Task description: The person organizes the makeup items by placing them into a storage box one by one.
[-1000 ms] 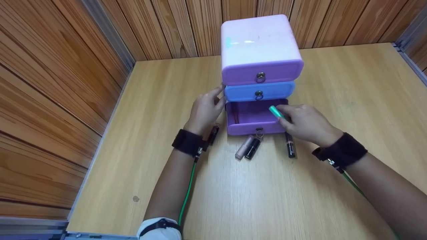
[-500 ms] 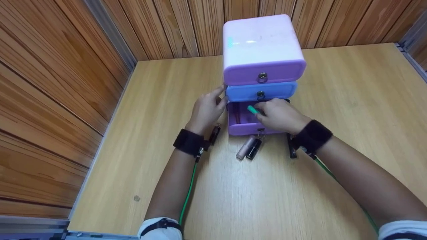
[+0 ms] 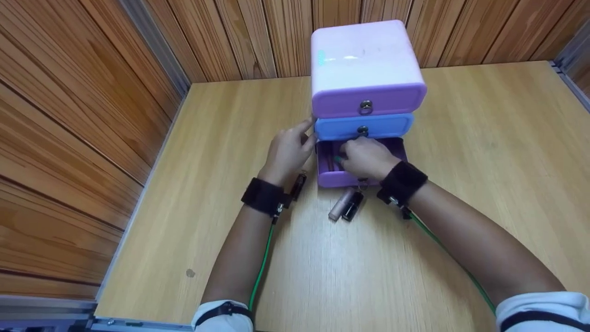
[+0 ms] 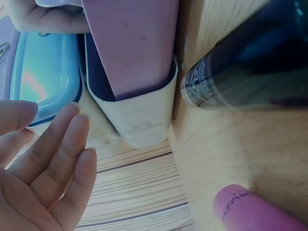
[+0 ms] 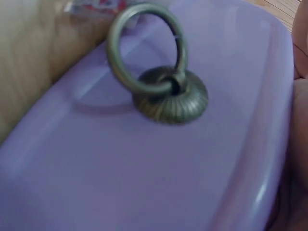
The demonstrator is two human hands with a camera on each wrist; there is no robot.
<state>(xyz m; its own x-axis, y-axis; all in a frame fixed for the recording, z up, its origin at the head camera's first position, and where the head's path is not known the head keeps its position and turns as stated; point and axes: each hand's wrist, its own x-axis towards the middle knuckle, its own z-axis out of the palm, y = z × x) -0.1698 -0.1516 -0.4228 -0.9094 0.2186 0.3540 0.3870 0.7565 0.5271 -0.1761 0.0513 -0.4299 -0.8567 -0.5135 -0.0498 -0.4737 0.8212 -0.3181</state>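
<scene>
A small plastic drawer unit point(image 3: 368, 55) has a purple top drawer, a blue middle drawer point(image 3: 336, 129) and a pulled-out purple bottom drawer point(image 3: 334, 179). My right hand point(image 3: 368, 157) is down in the bottom drawer, pinching a slim green tube point(image 3: 339, 159), mostly hidden by the fingers. A dark reddish stick point(image 3: 330, 159) lies along that drawer's left side. My left hand point(image 3: 286, 150) is at the unit's left side, fingertips by the blue drawer, fingers loosely bent and holding nothing. In the right wrist view, the purple drawer front point(image 5: 120, 178) carries a brass ring pull point(image 5: 171, 96).
A greyish tube point(image 3: 341, 205) and a black tube point(image 3: 352, 206) lie before the drawer. Another dark tube point(image 3: 298, 186) lies beside my left wrist. The left wrist view shows a pink lettered tube point(image 4: 250, 211) on the table. A wood-panelled wall point(image 3: 249, 37) stands behind.
My right hand has carried the green tube leftward from the drawer's right side and lowered it into the bottom drawer. My left hand stays at the unit's side.
</scene>
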